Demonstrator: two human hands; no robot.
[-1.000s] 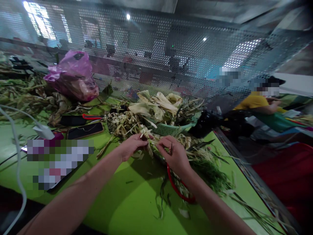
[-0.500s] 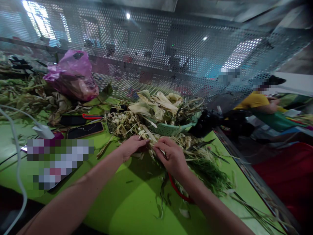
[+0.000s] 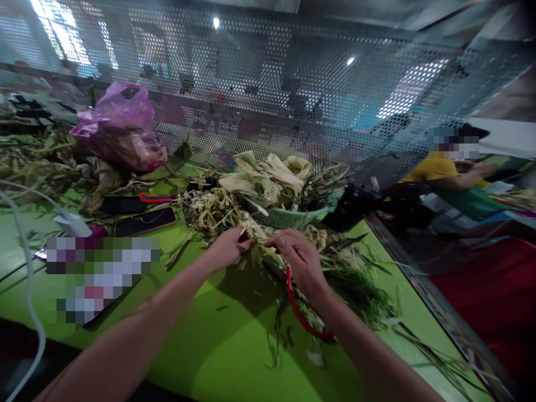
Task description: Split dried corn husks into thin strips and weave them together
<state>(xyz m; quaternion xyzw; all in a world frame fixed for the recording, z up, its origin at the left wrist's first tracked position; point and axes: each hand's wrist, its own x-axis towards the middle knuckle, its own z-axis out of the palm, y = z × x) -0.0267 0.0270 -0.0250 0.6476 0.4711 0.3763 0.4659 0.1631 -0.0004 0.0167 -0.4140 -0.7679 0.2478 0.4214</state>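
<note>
My left hand (image 3: 228, 247) and my right hand (image 3: 299, 258) meet over a heap of pale, dry leaf strips (image 3: 218, 215) on a bright green table (image 3: 201, 340). Both hands are closed in a pinch on a few of those strips, fingertips nearly touching. Red-handled shears (image 3: 301, 312) lie under my right wrist, partly hidden by it. Behind the hands a green basket (image 3: 288, 219) holds pale husks and stalks.
A pink plastic bag (image 3: 121, 128) and a long pile of dried leaves (image 3: 46, 162) lie at the left. Two dark phones (image 3: 144, 221) and a white charger with cable (image 3: 71, 223) lie near them. A perforated metal screen (image 3: 268, 84) backs the table. A person in yellow (image 3: 444, 170) sits at the right.
My right hand has turned and lifted slightly, showing more of the red handle under it. My left hand stays on the strips. The view shifted a little.
</note>
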